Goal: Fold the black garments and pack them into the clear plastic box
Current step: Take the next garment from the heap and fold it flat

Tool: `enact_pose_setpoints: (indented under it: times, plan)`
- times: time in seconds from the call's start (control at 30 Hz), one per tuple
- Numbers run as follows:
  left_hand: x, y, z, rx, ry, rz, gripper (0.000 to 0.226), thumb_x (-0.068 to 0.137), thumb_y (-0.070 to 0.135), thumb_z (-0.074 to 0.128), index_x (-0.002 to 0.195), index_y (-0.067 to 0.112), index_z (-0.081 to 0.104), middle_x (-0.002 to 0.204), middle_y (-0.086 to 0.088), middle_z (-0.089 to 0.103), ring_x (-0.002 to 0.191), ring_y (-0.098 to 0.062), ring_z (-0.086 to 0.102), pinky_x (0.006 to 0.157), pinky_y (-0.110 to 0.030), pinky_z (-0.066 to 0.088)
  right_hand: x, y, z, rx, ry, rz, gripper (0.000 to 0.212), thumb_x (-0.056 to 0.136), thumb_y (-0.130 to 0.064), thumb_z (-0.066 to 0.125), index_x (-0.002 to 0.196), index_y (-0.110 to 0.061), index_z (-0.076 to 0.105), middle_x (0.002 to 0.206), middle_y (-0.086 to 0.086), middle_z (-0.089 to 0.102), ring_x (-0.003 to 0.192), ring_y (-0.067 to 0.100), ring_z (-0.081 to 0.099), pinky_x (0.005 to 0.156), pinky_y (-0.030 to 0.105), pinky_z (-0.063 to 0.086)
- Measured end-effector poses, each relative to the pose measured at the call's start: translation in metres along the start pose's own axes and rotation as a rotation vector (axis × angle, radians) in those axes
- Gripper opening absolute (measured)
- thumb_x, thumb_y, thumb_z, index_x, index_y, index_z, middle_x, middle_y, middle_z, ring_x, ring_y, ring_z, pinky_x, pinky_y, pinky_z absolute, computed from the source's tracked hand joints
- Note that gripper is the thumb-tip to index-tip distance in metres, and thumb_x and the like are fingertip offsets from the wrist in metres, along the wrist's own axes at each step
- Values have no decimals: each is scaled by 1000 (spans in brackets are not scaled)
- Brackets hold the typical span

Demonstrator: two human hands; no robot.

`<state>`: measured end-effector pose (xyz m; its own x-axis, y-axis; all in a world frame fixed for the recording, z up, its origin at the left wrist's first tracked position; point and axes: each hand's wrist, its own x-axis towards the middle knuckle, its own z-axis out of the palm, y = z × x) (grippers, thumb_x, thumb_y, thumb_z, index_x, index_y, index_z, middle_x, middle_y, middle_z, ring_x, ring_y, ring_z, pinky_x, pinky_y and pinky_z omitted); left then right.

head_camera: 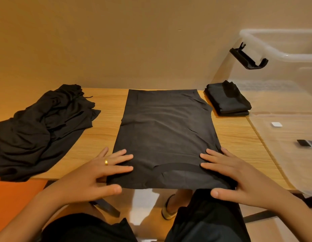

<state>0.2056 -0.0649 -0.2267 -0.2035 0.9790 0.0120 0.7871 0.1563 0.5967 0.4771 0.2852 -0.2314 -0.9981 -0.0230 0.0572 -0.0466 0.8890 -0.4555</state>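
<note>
While the left hand (99,170) and right hand (235,173) press spread fingers (120,167) on its near corners, the black garment (162,130) lies flat on the table (106,119). Uneven lifting could spring its side folds; beyond, folded pieces (227,100) perhaps sit inside the clear plastic box (283,81)

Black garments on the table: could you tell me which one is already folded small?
The folded garment at the far right, by the clear box; the middle garment lies spread flat, and the left heap is crumpled.
</note>
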Motion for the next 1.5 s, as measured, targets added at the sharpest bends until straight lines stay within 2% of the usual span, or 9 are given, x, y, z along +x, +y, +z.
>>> enact_pose_setpoints:
  times: [0.43, 0.6, 0.73, 0.87, 1.0, 1.27, 1.33, 1.4, 1.5]
  plan:
    - [-12, -9, 15, 85, 187, 98, 39, 101, 46, 51, 138, 37, 60, 144, 18, 55, 140, -10, 45, 123, -29, 17, -8, 7, 10, 54, 104, -91, 40, 97, -48, 60, 134, -36, 63, 145, -26, 52, 146, 8, 37, 124, 31, 18]
    - [-13, -4, 9, -182, 274, -7, 42, 92, 65, 54, 132, 53, 58, 82, 6, 76, 126, -8, 59, 121, -24, 24, -8, 4, 4, 226, 155, -19, 33, 97, -46, 56, 128, -44, 67, 134, -25, 62, 139, 6, 47, 120, 28, 29]
    - [-6, 11, 4, -290, 409, -137, 50, 71, 87, 56, 117, 68, 59, 112, 36, 67, 125, 10, 52, 97, -14, 47, -3, -9, -3, 305, 260, 23, 32, 97, -47, 58, 129, -51, 62, 115, -23, 72, 111, 7, 68, 90, 19, 53]
    - [7, 21, -3, -285, 612, -147, 35, 83, 52, 68, 115, 64, 61, 67, 7, 64, 49, -4, 50, 51, -10, 40, 10, -19, -6, 455, 434, 64, 28, 91, -42, 62, 117, -50, 65, 103, -15, 71, 95, 9, 68, 75, 18, 52]
    - [20, 18, -5, -364, 667, -126, 42, 91, -7, 60, 93, 35, 68, 81, 23, 67, 66, 12, 57, 63, -2, 42, 25, -20, -8, 562, 519, 109, 21, 92, -21, 63, 97, -41, 65, 98, -15, 66, 96, 11, 64, 79, 18, 51]
    - [33, 16, -15, -393, 589, -170, 30, 91, 28, 61, 97, 54, 74, 98, 13, 75, 94, -3, 67, 79, -10, 47, 34, -18, -13, 705, 453, 185, 28, 91, -23, 53, 93, -38, 76, 98, -10, 72, 97, 10, 65, 81, 18, 49]
    - [31, 11, -17, -407, 546, -205, 27, 82, 47, 62, 106, 50, 73, 81, -17, 70, 77, -33, 65, 71, -23, 47, 35, -19, -14, 744, 437, 230, 25, 88, -27, 56, 96, -39, 77, 103, -10, 71, 101, 11, 65, 83, 22, 51]
    - [31, 7, -17, -432, 531, -206, 34, 76, 52, 63, 109, 51, 71, 52, -12, 50, 49, -28, 46, 56, -22, 38, 36, -20, -16, 778, 410, 281, 24, 83, -30, 62, 99, -41, 76, 107, -11, 71, 103, 11, 66, 81, 25, 53]
    - [35, 6, -19, -442, 500, -212, 36, 77, 55, 61, 111, 51, 70, 65, -29, 55, 61, -46, 49, 64, -29, 39, 39, -20, -17, 763, 395, 339, 28, 85, -25, 69, 106, -43, 75, 111, -17, 70, 105, 6, 66, 82, 26, 53]
